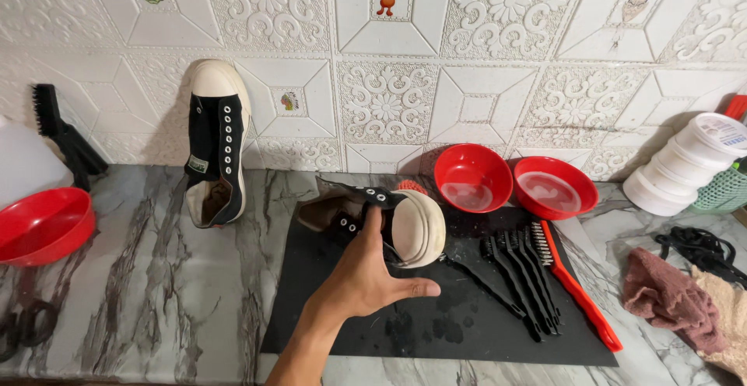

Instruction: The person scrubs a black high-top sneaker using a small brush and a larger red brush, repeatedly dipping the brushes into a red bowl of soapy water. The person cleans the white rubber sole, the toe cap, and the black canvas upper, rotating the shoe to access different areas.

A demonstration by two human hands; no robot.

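Left hand (366, 273) reaches in from the bottom edge of the view, fingers spread, thumb out to the right. Fingertips rest on the tongue and eyelet area of the shoe (389, 219); the grip is loose — not closed round it, more a steadying touch. Right hand not in view.

Shoe: black canvas, cream rubber toe cap, laces out. It lies on its side near the back edge of the black mat (436, 308), at the mat's middle. Long axis runs roughly parallel to the back edge of the worktop (156, 277); toe points right, toward the two red bowls (513, 180), heel and opening to the left. Sole side is turned away toward the wall as far as I can tell.

Step in hand, by my reading: positioning or taking up the shoe for cleaning — the brushes (521, 277) lie unused on the mat's right half, just beside the toe. Next move would call for a firmer hold, probably fingers inside the opening, and the shoe turned so the soiled face is up.

Second shoe (218, 149) stands toe-up against the wall at the back left of the worktop. Another red bowl (39, 226) at the left edge; rags (677, 300) toward the right edge.
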